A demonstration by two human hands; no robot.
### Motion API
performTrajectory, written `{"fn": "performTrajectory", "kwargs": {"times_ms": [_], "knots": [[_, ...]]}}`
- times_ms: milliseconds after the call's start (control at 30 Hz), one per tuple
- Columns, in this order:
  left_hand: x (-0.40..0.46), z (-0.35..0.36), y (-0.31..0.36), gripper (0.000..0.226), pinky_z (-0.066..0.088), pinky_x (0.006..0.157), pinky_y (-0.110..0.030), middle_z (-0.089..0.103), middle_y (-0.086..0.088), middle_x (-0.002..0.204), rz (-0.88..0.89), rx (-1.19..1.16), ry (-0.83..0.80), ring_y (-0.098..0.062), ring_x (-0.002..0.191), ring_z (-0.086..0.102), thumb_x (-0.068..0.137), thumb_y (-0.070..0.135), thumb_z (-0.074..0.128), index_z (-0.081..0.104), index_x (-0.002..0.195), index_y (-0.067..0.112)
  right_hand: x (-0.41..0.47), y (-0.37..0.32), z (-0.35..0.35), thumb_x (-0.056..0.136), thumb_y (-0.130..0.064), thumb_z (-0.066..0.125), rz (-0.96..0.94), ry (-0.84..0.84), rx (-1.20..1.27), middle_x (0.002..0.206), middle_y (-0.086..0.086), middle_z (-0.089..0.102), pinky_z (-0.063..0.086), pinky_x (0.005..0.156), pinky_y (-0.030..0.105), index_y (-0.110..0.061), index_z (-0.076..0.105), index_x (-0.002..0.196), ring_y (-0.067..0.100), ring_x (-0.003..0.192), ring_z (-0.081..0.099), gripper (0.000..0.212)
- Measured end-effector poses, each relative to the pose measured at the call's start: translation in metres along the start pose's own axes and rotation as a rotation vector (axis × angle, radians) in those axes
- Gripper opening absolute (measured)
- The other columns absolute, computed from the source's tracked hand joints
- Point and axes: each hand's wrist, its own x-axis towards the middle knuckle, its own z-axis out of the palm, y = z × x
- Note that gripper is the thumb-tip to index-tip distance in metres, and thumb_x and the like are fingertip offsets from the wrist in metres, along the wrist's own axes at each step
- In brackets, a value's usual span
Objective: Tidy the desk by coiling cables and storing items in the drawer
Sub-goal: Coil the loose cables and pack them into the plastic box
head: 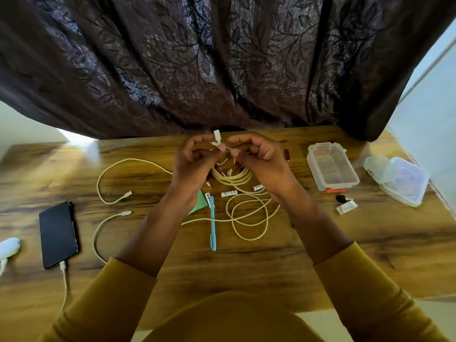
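Note:
Above the middle of the wooden desk (370, 243), my left hand (195, 164) and my right hand (259, 159) hold a coiled cream cable (233, 178). Its white plug (217, 135) sticks up between my fingertips, and both hands pinch the cable near that plug. Below the coil, more cream cable lies in loose loops (249, 215) on the desk. Another cream cable (111, 183) curves across the left part of the desk. A third cable (98, 233) lies nearer me at the left.
A black phone (58, 234) with a cable plugged in lies at the left, beside a white object (8, 246). A blue pen (212, 223), green paper (201, 202), clear plastic boxes (332, 166) (404, 180) and small items (345, 206) lie around. A dark curtain (222, 65) hangs behind.

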Motion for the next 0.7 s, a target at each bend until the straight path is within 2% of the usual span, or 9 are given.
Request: {"fn": "performTrajectory", "kwargs": {"times_ms": [33, 100, 200, 300, 400, 533, 700], "knots": [[0.0, 0.0, 0.0, 0.032, 0.058, 0.066, -0.037, 0.077, 0.001, 0.083, 0.014, 0.008, -0.009, -0.014, 0.069, 0.071, 0.091, 0.023, 0.079, 0.068, 0.121, 0.021, 0.0, -0.001, 0.0, 0.098, -0.001, 0.066, 0.013, 0.006, 0.027, 0.113, 0.023, 0.073, 0.06, 0.088, 0.041, 0.0, 0.066, 0.126, 0.043, 0.105, 0.07, 0.028], [-0.002, 0.0, 0.0, 0.028, 0.061, 0.074, -0.047, 0.078, -0.003, 0.089, 0.03, 0.024, -0.033, -0.018, 0.076, 0.073, 0.091, 0.024, 0.079, 0.072, 0.118, 0.023, 0.0, -0.003, -0.003, 0.101, -0.005, 0.063, 0.056, 0.015, 0.08, 0.114, 0.022, 0.074, 0.058, 0.094, 0.046, -0.002, 0.066, 0.128, 0.043, 0.109, 0.07, 0.028], [-0.005, 0.001, -0.003, 0.024, 0.061, 0.079, -0.06, 0.078, -0.003, 0.09, 0.052, 0.069, -0.044, -0.024, 0.079, 0.074, 0.09, 0.02, 0.081, 0.074, 0.113, 0.02, -0.002, -0.003, -0.008, 0.102, -0.008, 0.062, 0.128, 0.007, 0.127, 0.115, 0.019, 0.075, 0.059, 0.09, 0.043, -0.003, 0.067, 0.127, 0.04, 0.106, 0.07, 0.027], [-0.006, 0.004, -0.008, 0.02, 0.062, 0.078, -0.063, 0.077, 0.0, 0.089, 0.059, 0.118, -0.026, -0.024, 0.075, 0.075, 0.089, 0.016, 0.081, 0.075, 0.108, 0.018, -0.006, -0.002, -0.011, 0.101, -0.005, 0.061, 0.182, 0.009, 0.179, 0.111, 0.022, 0.075, 0.062, 0.081, 0.036, 0.0, 0.066, 0.129, 0.039, 0.098, 0.07, 0.028], [-0.008, 0.008, -0.011, 0.017, 0.064, 0.078, -0.054, 0.08, -0.003, 0.092, 0.041, 0.126, -0.023, -0.024, 0.08, 0.078, 0.09, 0.014, 0.08, 0.074, 0.106, 0.018, -0.01, -0.001, -0.015, 0.102, -0.002, 0.058, 0.229, 0.029, 0.189, 0.113, 0.022, 0.075, 0.062, 0.083, 0.039, -0.001, 0.065, 0.131, 0.034, 0.094, 0.072, 0.03], [-0.01, 0.015, -0.013, 0.017, 0.063, 0.067, -0.035, 0.081, -0.009, 0.093, -0.084, -0.056, -0.001, -0.023, 0.08, 0.077, 0.093, 0.008, 0.075, 0.072, 0.11, 0.011, -0.017, 0.004, -0.025, 0.097, -0.003, 0.067, 0.319, 0.04, 0.13, 0.112, 0.019, 0.076, 0.058, 0.091, 0.054, -0.01, 0.064, 0.131, 0.036, 0.1, 0.074, 0.034], [-0.011, 0.029, -0.026, 0.011, 0.063, 0.071, -0.032, 0.08, -0.014, 0.095, -0.22, -0.225, 0.048, -0.021, 0.081, 0.076, 0.096, 0.006, 0.072, 0.075, 0.105, 0.009, -0.029, 0.008, -0.039, 0.092, -0.005, 0.075, 0.471, 0.033, 0.054, 0.113, 0.018, 0.075, 0.064, 0.075, 0.038, -0.009, 0.064, 0.128, 0.029, 0.098, 0.077, 0.038]]}}
